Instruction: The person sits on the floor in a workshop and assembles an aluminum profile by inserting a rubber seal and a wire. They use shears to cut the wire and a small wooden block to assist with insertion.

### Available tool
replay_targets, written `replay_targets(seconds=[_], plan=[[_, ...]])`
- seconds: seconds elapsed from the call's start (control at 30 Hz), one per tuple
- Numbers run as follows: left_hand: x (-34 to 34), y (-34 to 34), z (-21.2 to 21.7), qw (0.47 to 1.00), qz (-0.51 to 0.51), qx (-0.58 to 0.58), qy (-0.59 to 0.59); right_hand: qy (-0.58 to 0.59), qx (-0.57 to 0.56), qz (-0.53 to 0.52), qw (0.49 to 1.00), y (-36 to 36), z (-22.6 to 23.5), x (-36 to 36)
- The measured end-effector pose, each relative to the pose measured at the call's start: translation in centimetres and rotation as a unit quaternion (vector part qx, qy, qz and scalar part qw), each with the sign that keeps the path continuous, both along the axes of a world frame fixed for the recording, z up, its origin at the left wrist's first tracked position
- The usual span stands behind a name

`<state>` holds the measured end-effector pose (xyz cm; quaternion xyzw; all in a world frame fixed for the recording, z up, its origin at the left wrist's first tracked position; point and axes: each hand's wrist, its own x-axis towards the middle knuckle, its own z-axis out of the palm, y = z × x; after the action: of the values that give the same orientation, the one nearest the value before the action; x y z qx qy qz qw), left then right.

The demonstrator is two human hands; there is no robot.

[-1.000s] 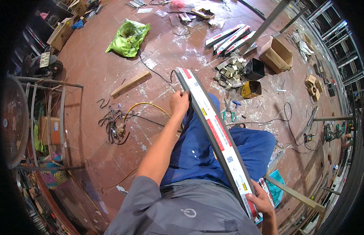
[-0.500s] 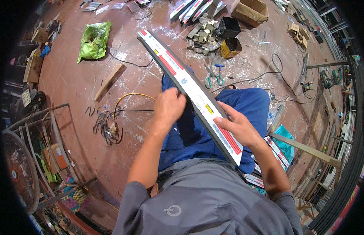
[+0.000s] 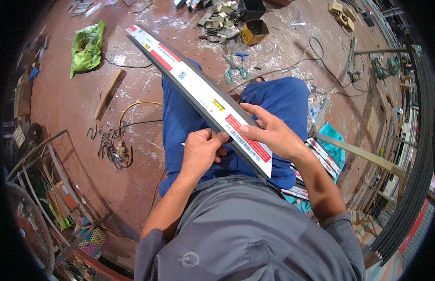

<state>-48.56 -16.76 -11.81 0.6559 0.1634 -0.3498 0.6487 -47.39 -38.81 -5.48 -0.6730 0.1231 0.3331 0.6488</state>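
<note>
The long profile strip (image 3: pixel 199 93), white-faced with red label patches and dark along its edges, lay slanted across my lap, its near end over my blue trousers (image 3: pixel 283 100) and its far end reaching out over the red floor (image 3: pixel 147 84) toward the green bag (image 3: pixel 86 44). The risk, as I judged it, was in that overhang: so much length stuck out beyond my grip that the far end could dip or swing and twist the strip loose, or its cut corner near my belly could catch my shirt or nick a finger. My left hand (image 3: pixel 201 152) came up from below, fingers curled shut under the strip's lower edge with the thumb pinching against its face. My right hand (image 3: pixel 269 133) lay across the top, fingers stretched nearly flat along the labelled face, thumb pressed on it, more a steadying press than a clamp. Both forearms bent inward from my sides. Scissors (image 3: pixel 236 72) lay well apart on the floor.
</note>
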Motion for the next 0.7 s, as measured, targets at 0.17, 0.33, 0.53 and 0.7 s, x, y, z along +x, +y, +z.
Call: replay_targets(seconds=[0.17, 0.33, 0.53, 0.7], plan=[[-0.3, -0.4, 0.1, 0.998, -0.041, 0.042, -0.016, -0.046, -0.027, -0.024, 0.998, -0.2, -1.3, -1.7], [0.8, -1.2, 2.3, 0.989, -0.096, 0.103, -0.033, -0.093, -0.072, -0.063, 0.991, 0.4, -1.4, -2.0], [0.3, -1.5, 2.6, 0.989, -0.117, 0.088, 0.009, -0.130, -0.143, -0.041, 0.980, 0.3, -1.0, -1.5], [-0.3, -2.4, 3.2, 0.995, -0.061, 0.068, 0.038, -0.166, -0.152, -0.041, 0.973, 0.7, -1.2, -1.7]])
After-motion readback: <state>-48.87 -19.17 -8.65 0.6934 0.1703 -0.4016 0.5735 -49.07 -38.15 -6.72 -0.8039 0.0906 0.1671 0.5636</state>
